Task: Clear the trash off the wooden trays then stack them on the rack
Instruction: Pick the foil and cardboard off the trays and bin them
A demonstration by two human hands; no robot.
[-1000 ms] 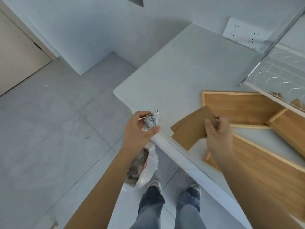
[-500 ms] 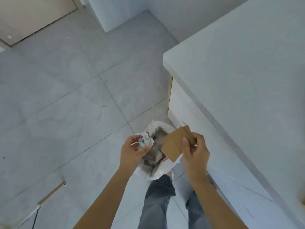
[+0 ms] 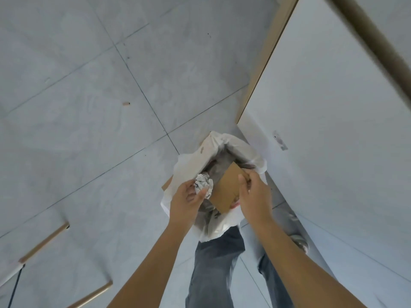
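Trash from the wooden trays is the only task item in view; the trays and the rack lie outside the frame, so their condition cannot be stated.

Scene, largest item first:

1. Tiled floor (image 3: 89,107): grey, fills the left and centre. Pale wooden bars lie at its lower left; their purpose cannot be told.
2. White cabinet panel (image 3: 333,130): stands at the right, just beside the bin.
3. Bin bag (image 3: 191,165): white liner, mouth open, on the floor next to the panel and in front of the person's legs. Dark refuse already lies inside.
4. Cardboard piece (image 3: 224,190): flat, brown, tilted over the bag mouth. The right hand (image 3: 255,196) pinches its upper corner between thumb and fingers.
5. Crumpled paper ball (image 3: 203,184): grey-white, held over the left side of the bag mouth. The left hand (image 3: 186,203) grips it with fingertips closed around it.

Task status (judgement): one load of trash is at the bin but neither piece is released yet. Remaining steps appear to be dropping both pieces, checking the trays for further trash, then stacking the trays on the rack. No stacking can be confirmed.

Markings: no brand, label or legible writing is visible. Faint print on the paper ball is too blurred to read.
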